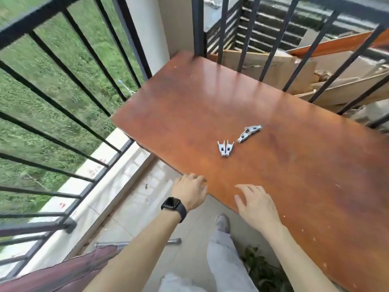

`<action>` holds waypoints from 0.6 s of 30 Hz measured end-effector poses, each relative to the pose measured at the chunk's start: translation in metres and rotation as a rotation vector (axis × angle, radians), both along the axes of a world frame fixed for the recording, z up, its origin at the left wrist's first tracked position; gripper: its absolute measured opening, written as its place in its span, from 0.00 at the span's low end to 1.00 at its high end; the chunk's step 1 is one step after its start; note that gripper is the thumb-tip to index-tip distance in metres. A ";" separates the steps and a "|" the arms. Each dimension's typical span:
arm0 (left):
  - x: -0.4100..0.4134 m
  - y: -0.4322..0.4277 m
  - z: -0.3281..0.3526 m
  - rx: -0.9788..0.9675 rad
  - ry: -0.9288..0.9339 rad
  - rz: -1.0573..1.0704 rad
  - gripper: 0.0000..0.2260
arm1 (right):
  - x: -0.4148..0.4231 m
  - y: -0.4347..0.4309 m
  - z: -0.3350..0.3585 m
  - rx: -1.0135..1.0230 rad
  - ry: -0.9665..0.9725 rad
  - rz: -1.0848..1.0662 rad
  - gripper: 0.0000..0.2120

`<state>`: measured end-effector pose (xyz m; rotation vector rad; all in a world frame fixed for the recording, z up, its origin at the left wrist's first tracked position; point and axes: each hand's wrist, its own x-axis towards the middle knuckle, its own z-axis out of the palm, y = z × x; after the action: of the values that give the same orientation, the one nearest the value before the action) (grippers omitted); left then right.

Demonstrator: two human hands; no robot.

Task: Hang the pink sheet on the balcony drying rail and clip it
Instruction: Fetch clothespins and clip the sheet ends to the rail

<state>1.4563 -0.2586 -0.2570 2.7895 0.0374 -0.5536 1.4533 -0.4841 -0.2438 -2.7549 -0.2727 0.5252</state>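
- The left hand (189, 191) hovers at the near edge of the brown surface (294, 186). Its fingers are loosely curled with nothing seen in them, and a black watch (173, 204) sits on its wrist.
- The right hand (255, 205) is over the same edge, near the left, with fingers spread and relaxed, holding nothing.
- Grey clips (225, 148) lie mid-surface in two small clusters, one just beyond the other (both well apart from the hands).
- The pink sheet (63, 270) shows at the lower left, dusky in tone. A metal drying rail (139, 243) shows just past its upper edge, near the black balcony railing (63, 81).
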 end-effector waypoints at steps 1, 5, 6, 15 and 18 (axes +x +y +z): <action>0.018 -0.007 -0.006 0.003 0.010 0.004 0.16 | 0.022 -0.005 -0.009 -0.001 0.005 -0.002 0.17; 0.087 -0.028 -0.030 0.027 0.011 -0.020 0.21 | 0.097 -0.013 -0.042 0.023 0.003 0.003 0.17; 0.101 -0.031 -0.036 0.045 0.009 -0.023 0.23 | 0.112 -0.011 -0.050 0.032 0.001 0.016 0.17; 0.176 -0.035 -0.082 0.253 -0.002 -0.376 0.31 | 0.192 0.014 -0.107 -0.107 -0.098 0.304 0.34; 0.170 -0.029 -0.089 0.296 -0.112 -0.453 0.23 | 0.179 0.010 -0.115 -0.203 -0.224 0.392 0.25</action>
<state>1.6265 -0.2878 -0.3456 3.1254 -0.5952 -0.5255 1.6322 -0.4736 -0.3589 -2.9709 -0.8699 0.3493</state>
